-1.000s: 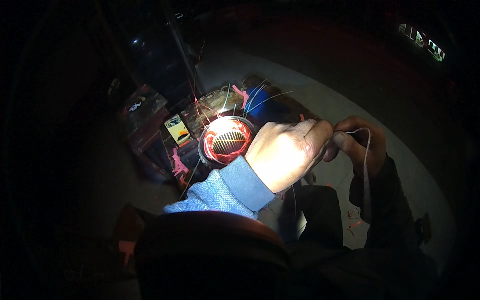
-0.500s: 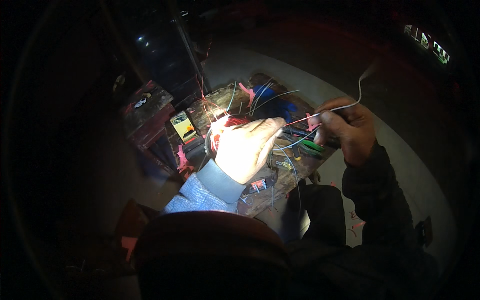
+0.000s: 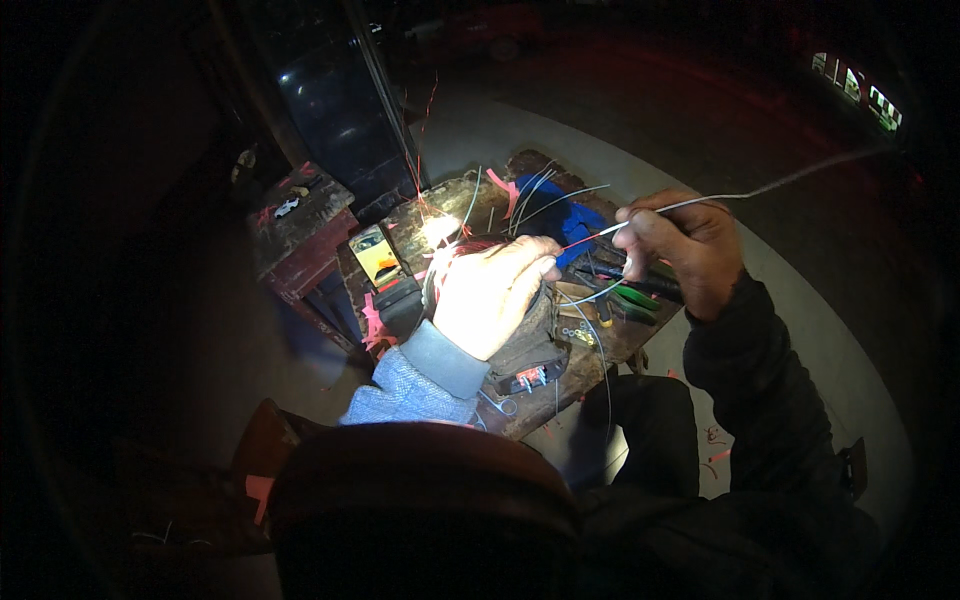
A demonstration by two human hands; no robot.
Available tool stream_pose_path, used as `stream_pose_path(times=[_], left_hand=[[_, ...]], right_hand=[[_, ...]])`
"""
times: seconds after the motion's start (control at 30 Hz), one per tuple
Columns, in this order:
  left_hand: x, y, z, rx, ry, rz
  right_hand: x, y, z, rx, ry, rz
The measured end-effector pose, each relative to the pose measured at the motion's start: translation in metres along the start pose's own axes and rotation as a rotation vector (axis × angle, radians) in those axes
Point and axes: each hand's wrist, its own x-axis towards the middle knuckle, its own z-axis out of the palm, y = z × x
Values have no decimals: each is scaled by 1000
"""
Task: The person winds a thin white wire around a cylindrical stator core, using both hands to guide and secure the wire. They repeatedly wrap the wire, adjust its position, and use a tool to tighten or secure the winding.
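My left hand (image 3: 492, 300), glaringly lit, reaches over a round part wound with red copper wire (image 3: 478, 244), most of which it hides. Between its thumb and fingertips it pinches a thin red wire (image 3: 576, 243). That wire runs right into a thin white sleeve (image 3: 745, 195), which my right hand (image 3: 693, 250) grips between thumb and forefinger. The sleeve's long free tail reaches out to the right and blurs at its far end. Below the right fingers passes a pale blue-grey sleeve (image 3: 598, 295). Loose copper strands (image 3: 420, 170) stick up beyond the wound part.
Everything lies on a worn wooden bench (image 3: 540, 405). On it are a yellow-faced box (image 3: 375, 257), blue cloth (image 3: 570, 228), green-handled pliers (image 3: 635, 298), scissors (image 3: 500, 404) and pink scraps (image 3: 372, 322). A small red-sided table (image 3: 305, 245) stands left, beside a dark glossy panel (image 3: 340, 110).
The white sleeve has slid closer to my left fingertips, leaving less red wire bare. Its tail has swung from pointing up to stretching out right. The view has shifted slightly.
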Motion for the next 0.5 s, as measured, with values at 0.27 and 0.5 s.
stream_pose_path(times=[0.27,0.5], left_hand=[[-2,-5,23,-396,93,-152],[-4,-15,19,-460,92,-278]], right_hand=[[6,24,29,-10,8,152],[18,26,10,99,-128,85]])
